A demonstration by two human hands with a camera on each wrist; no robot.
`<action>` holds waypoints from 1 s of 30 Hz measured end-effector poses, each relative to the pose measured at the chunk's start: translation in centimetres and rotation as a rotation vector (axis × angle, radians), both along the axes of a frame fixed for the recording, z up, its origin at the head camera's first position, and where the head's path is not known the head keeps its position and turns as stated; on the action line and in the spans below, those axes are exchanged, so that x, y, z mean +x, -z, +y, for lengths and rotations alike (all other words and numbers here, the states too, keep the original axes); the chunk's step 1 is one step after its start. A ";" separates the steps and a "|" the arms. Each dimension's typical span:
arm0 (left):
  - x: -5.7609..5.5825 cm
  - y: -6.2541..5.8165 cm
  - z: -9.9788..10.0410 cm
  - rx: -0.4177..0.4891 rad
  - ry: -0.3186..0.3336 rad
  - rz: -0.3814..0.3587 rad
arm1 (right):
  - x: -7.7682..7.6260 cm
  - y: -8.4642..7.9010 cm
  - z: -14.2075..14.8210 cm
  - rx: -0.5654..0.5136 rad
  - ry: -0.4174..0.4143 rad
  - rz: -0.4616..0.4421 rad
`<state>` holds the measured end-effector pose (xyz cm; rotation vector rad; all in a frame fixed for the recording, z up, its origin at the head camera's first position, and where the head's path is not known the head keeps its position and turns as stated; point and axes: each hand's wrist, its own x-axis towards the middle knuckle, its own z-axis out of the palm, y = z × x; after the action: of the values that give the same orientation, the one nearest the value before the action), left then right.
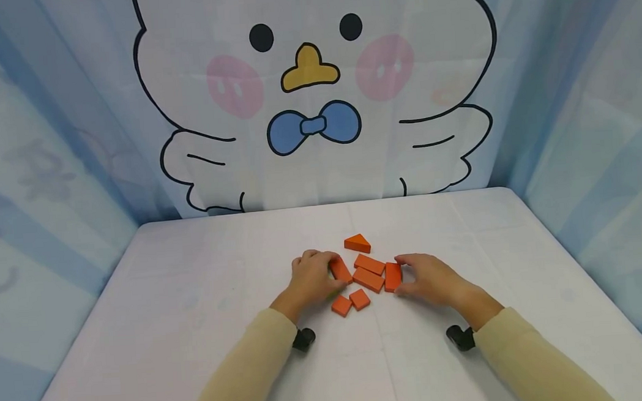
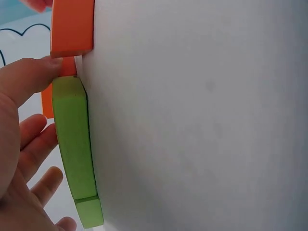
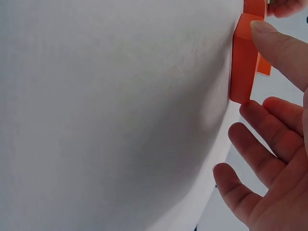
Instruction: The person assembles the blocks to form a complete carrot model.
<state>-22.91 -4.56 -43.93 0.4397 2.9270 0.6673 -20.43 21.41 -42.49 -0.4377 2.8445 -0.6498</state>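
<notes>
Orange toy blocks lie grouped on the table. My left hand (image 1: 310,279) has thumb and forefinger at the two ends of an orange block (image 1: 340,270) on the group's left side. Close by that hand in the left wrist view are a long green block (image 2: 73,144) and a short green one (image 2: 90,212), mostly hidden in the head view. On the right, my right hand (image 1: 435,279) pinches an upright-lying orange block (image 1: 393,277) by its ends, other fingers spread. Between the hands, two orange bars (image 1: 369,264) lie side by side.
An orange triangular block (image 1: 358,243) lies behind the bars. Two small square orange blocks (image 1: 350,303) sit in front. The white table (image 1: 193,282) meets a printed curtain (image 1: 319,170) at its back, with more blue curtain at both sides.
</notes>
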 end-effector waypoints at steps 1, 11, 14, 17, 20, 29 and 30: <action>0.0 0.0 0.0 0.000 -0.002 0.006 | 0.0 0.0 0.0 0.001 0.001 -0.003; 0.4 -1.1 0.3 0.048 -0.018 0.012 | 0.7 -0.2 0.9 0.017 0.026 0.002; 0.7 -1.6 0.6 0.044 0.000 -0.004 | 1.4 -0.4 1.9 0.008 0.018 0.014; 1.2 -2.0 1.1 0.035 0.033 -0.005 | 2.3 -0.5 2.8 -0.011 0.020 0.017; 1.9 -2.3 2.0 0.024 0.079 0.010 | 3.0 -0.6 3.7 -0.027 0.020 0.014; 3.7 -2.4 5.5 0.017 0.202 0.025 | 4.2 -0.5 5.5 -0.041 -0.012 0.019; 3.8 -2.4 5.9 0.012 0.213 0.027 | 4.4 -0.5 5.7 -0.045 -0.015 0.016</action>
<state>-19.12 1.34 -41.58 0.7541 2.8457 0.6543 -16.05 27.12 -42.02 -0.4732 2.8438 -0.7115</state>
